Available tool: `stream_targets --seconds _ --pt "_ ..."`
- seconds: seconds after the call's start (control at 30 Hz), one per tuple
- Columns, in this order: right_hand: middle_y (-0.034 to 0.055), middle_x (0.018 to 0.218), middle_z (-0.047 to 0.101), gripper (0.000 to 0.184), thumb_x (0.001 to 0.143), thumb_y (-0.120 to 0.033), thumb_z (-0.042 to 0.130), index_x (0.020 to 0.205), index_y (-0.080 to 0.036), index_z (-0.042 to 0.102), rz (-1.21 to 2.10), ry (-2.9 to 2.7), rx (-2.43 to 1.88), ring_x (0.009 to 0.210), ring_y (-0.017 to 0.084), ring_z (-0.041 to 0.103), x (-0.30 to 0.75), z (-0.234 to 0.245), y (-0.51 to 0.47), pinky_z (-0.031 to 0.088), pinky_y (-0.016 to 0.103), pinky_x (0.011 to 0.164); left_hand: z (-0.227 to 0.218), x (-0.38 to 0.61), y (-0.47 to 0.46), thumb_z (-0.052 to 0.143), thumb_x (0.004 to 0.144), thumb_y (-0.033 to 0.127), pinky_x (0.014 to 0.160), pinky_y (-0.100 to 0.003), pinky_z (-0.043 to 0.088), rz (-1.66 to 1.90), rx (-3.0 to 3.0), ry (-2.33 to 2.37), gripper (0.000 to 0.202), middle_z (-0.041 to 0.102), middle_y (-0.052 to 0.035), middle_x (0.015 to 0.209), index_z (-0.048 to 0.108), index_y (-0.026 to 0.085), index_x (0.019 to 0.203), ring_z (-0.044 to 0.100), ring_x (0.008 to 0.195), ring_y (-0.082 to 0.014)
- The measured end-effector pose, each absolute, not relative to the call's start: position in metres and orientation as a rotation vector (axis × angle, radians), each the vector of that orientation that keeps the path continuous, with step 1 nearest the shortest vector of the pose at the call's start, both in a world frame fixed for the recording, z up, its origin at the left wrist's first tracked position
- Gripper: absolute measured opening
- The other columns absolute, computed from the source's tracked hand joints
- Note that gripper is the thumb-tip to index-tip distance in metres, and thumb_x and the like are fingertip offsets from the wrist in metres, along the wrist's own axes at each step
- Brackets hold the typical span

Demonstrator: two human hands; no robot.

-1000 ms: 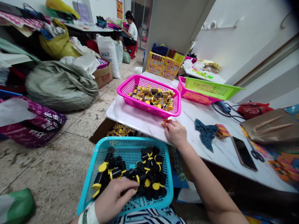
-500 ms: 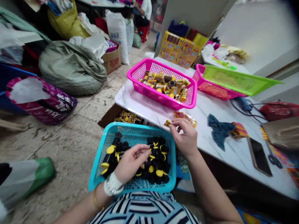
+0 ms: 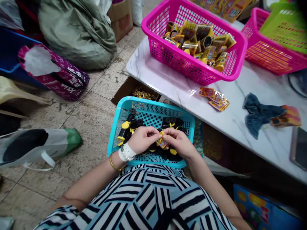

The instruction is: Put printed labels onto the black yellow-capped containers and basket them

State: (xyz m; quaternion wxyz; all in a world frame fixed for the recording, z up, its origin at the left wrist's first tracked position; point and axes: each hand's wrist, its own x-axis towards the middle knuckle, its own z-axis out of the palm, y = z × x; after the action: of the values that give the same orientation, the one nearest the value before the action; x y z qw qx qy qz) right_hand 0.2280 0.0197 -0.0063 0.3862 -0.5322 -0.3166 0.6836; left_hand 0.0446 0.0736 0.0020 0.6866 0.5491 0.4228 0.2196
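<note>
A turquoise basket point(image 3: 115, 127) rests on my lap, holding several black tubes with yellow caps point(image 3: 129, 124). Above it my left hand point(image 3: 142, 139) and my right hand point(image 3: 178, 142) meet, both pinching a small yellow and orange printed wrapper point(image 3: 162, 142). Whether a tube sits under my left fingers I cannot tell. On the white marble table point(image 3: 251, 89) lies a small pile of the same wrappers point(image 3: 214, 97). Behind it stands a pink basket point(image 3: 168, 54) of several wrapped tubes point(image 3: 201, 38).
A blue cloth point(image 3: 257, 113) and a phone point(image 3: 298, 147) lie on the table at right. A second pink basket point(image 3: 271, 52) holds a green one. On the floor are a cardboard box of small yellow items point(image 3: 141, 93), a grey-green sack point(image 3: 76, 28) and bags point(image 3: 55, 72).
My right hand came off the table with one wrapper and moved down to meet my left hand over the turquoise basket. The camera tilted down and closer.
</note>
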Motion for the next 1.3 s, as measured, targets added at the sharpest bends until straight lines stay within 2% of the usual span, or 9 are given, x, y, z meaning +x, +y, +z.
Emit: stream_targets --seconds 0.1,0.23,0.4,0.67,0.8,0.9,1.07,1.23,1.3 --pt "-0.0051 0.054 0.058 0.035 0.078 -0.05 0.075 0.072 -0.019 0.06 1.534 -0.813 -1.459 0.041 0.006 0.047 0.216 -0.012 0.017 0.038 0.018 0.039 0.002 0.043 0.072 0.072 0.08 0.036 0.053 -0.02 0.041 0.66 1.113 1.048 0.021 0.062 0.0009 0.068 0.069 0.015 0.08 0.051 0.057 -0.0087" --pt "-0.0081 0.048 0.051 0.042 0.08 -0.058 0.07 0.073 -0.021 0.054 1.307 -0.694 -1.512 0.037 0.006 0.042 0.195 -0.019 0.014 0.036 0.018 0.035 0.003 0.037 0.059 0.072 0.082 0.041 0.045 -0.016 0.036 0.832 0.895 1.142 0.026 0.055 0.0042 0.062 0.066 0.016 0.082 0.047 0.048 -0.0053" --pt "-0.0077 0.05 0.049 0.044 0.085 -0.061 0.063 0.071 -0.021 0.053 1.217 -0.724 -1.524 0.038 0.006 0.041 0.183 -0.021 0.014 0.036 0.018 0.036 -0.002 0.034 0.038 0.069 0.084 0.044 0.039 -0.016 0.032 0.7 0.88 1.079 0.031 0.057 0.0019 0.06 0.074 0.014 0.083 0.047 0.043 -0.0047" --pt "-0.0056 0.054 0.053 0.039 0.089 -0.055 0.062 0.07 -0.02 0.057 1.146 -0.808 -1.541 0.043 0.008 0.047 0.179 -0.024 0.009 0.04 0.02 0.041 -0.007 0.035 0.031 0.071 0.083 0.044 0.037 -0.016 0.03 0.836 0.796 1.158 0.033 0.059 0.0012 0.064 0.078 0.015 0.096 0.045 0.043 -0.0037" --pt "-0.0028 0.061 0.059 0.033 0.091 -0.05 0.06 0.078 -0.02 0.062 1.19 -0.857 -1.519 0.05 0.01 0.052 0.18 -0.027 0.004 0.043 0.022 0.046 -0.012 0.036 0.03 0.073 0.081 0.043 0.037 -0.017 0.03 0.841 0.759 1.18 0.035 0.061 0.0004 0.065 0.078 0.014 0.099 0.045 0.043 -0.0039" --pt "-0.0018 0.066 0.06 0.027 0.091 -0.044 0.062 0.081 -0.02 0.065 1.21 -0.964 -1.494 0.056 0.011 0.053 0.18 -0.028 0.002 0.043 0.023 0.052 -0.017 0.035 0.028 0.073 0.081 0.042 0.039 -0.017 0.03 0.873 0.748 1.174 0.033 0.062 -0.0004 0.07 0.078 0.016 0.1 0.045 0.045 -0.0041" --pt "-0.0014 0.069 0.058 0.02 0.087 -0.035 0.068 0.075 -0.02 0.064 1.147 -1.083 -1.5 0.064 0.012 0.051 0.181 -0.029 -0.001 0.042 0.025 0.059 -0.017 0.033 0.028 0.072 0.083 0.037 0.045 -0.019 0.035 0.915 0.953 1.239 0.024 0.062 -0.0022 0.077 0.079 0.017 0.093 0.046 0.053 -0.0058" --pt "0.001 0.078 0.065 0.011 0.086 -0.03 0.068 0.08 -0.021 0.068 1.063 -1.167 -1.531 0.069 0.015 0.057 0.183 -0.03 -0.003 0.046 0.027 0.063 -0.013 0.033 0.03 0.076 0.078 0.03 0.06 -0.022 0.045 0.893 1.067 1.247 0.015 0.062 -0.0012 0.072 0.071 0.016 0.074 0.054 0.064 -0.0105" --pt "0.0014 0.081 0.067 0.008 0.086 -0.03 0.068 0.085 -0.022 0.069 1.069 -1.15 -1.555 0.068 0.015 0.057 0.182 -0.03 -0.003 0.047 0.027 0.063 -0.013 0.034 0.031 0.078 0.075 0.03 0.064 -0.023 0.047 0.89 1.106 1.232 0.016 0.062 -0.0019 0.075 0.071 0.016 0.074 0.057 0.068 -0.012"
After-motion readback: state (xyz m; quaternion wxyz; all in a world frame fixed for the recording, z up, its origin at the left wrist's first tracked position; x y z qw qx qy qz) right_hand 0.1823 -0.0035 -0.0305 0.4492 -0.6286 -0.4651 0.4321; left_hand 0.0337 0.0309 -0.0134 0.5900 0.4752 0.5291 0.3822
